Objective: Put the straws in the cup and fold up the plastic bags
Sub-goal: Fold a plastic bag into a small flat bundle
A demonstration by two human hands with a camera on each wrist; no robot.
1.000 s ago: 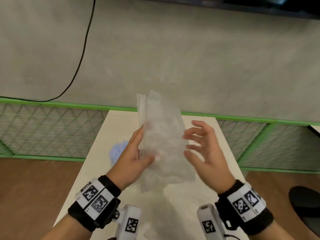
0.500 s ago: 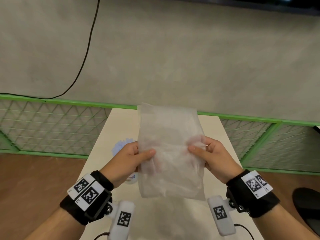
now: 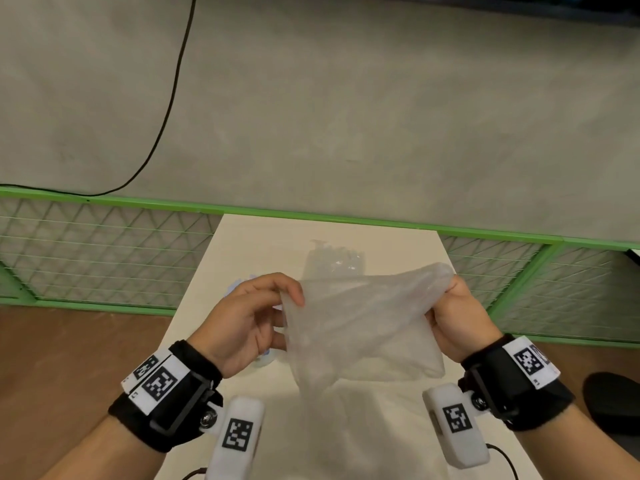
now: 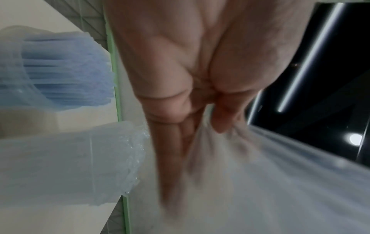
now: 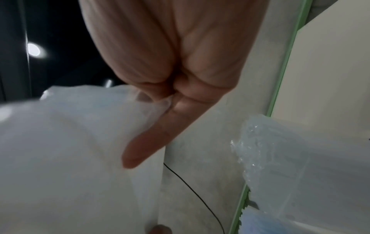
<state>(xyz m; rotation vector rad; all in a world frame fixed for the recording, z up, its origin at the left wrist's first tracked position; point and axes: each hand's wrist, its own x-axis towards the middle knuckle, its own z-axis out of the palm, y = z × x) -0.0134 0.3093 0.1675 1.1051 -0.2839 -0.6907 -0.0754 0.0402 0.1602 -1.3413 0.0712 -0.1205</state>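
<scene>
A cloudy plastic bag (image 3: 360, 323) is stretched in the air above the table between both hands. My left hand (image 3: 256, 317) pinches its left corner, and the left wrist view shows thumb and fingers closed on the film (image 4: 260, 174). My right hand (image 3: 453, 313) grips the right end, which bunches in the fist (image 5: 148, 101). Behind the left hand stands a clear cup (image 4: 12, 71) holding blue straws (image 4: 66, 71), mostly hidden in the head view. A second, crumpled clear bag (image 3: 332, 261) lies flat on the table farther back.
The narrow cream table (image 3: 242, 244) ends at a green mesh fence (image 3: 104, 251) against a grey wall. A black cable (image 3: 173, 84) hangs on the wall. Brown floor lies on both sides, with a dark round object (image 3: 613, 400) at the right.
The bag, held upright as a flat sheet before, is now pulled out sideways and lower. My hands have moved apart, the right one to the bag's far right end.
</scene>
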